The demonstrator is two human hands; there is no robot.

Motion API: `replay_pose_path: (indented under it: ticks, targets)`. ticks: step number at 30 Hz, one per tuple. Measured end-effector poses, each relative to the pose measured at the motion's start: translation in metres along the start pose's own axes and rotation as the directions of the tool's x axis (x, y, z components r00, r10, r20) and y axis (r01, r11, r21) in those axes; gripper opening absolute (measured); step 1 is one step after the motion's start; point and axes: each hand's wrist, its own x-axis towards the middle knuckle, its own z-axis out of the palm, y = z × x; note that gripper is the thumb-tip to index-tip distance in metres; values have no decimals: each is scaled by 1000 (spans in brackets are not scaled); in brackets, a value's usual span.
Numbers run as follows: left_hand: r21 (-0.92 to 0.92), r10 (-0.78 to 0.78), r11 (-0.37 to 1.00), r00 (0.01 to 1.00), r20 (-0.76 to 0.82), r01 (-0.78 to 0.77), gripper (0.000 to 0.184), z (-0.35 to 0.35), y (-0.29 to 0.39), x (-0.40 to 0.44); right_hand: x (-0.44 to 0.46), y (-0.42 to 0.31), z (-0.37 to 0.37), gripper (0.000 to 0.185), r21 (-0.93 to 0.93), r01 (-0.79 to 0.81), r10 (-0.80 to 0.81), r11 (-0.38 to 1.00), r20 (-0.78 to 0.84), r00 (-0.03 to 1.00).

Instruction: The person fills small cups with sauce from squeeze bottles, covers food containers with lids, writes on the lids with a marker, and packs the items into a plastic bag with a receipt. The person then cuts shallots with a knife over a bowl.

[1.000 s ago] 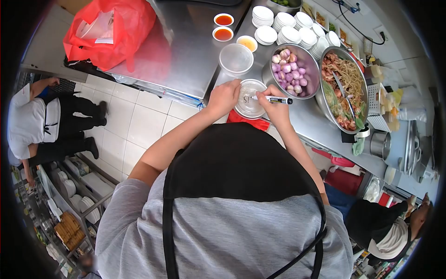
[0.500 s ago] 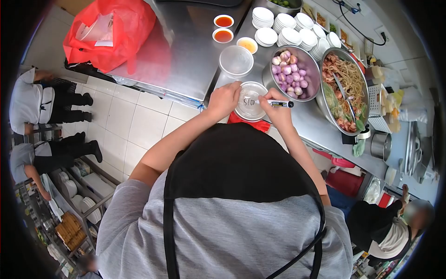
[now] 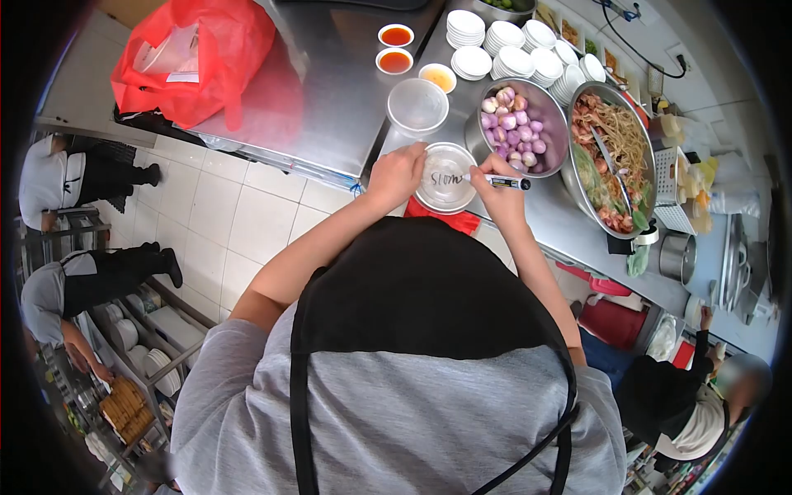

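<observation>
A round clear plastic lid (image 3: 445,196) with black handwriting on it lies at the near edge of the metal counter; whether a tub sits under it I cannot tell. My left hand (image 3: 398,176) grips its left rim with closed fingers. On the other side, my right hand (image 3: 497,198) pinches a white marker pen (image 3: 503,181) with a black end, its tip at the right end of the writing. Just beyond stands a clear plastic tub (image 3: 417,107). To the right is a steel bowl of peeled shallots (image 3: 516,132).
A large steel bowl of noodles and meat (image 3: 615,148) with tongs stands at the right. Behind are stacked white dishes (image 3: 511,62) and sauce cups (image 3: 394,60). A red bag (image 3: 198,66) sits far left. Other people (image 3: 49,293) work at left and a person (image 3: 668,396) at lower right.
My right hand and the marker have shifted slightly right, and the writing on the lid has grown longer. My left hand stays on the rim. The people at the sides have moved.
</observation>
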Motion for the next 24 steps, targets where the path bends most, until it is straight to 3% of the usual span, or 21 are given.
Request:
replay_pose_path:
  ticks: [4,14,17,19,21,23,24]
  targets:
    - [-5,-6,1000,1000,-2,6,19,-1,1,1,-2,-6,-3,20,18,-20,19,1000,60,998]
    - [-12,-46,999,999,15,46,20,-5,6,1,-2,7,-5,19,82,-105,104,991,17,994]
    - [-23,-19,1000,1000,9,19,19,-2,0,1,3,1,-7,18,-27,-30,31,999,58,998]
    - [-7,-14,1000,1000,-14,14,19,-11,-6,-1,13,-14,-5,16,165,-56,72,985,-96,993]
    - [11,-72,997,996,-61,73,18,-28,-20,-7,31,-26,-3,14,222,-74,98,972,-99,990]
    - [8,-159,987,978,-135,162,19,-56,-48,-11,61,-22,7,17,83,232,-222,969,-121,968]
    - [-1,-196,980,965,-173,199,19,-71,-67,-11,76,-20,14,17,85,238,-226,968,-125,966]
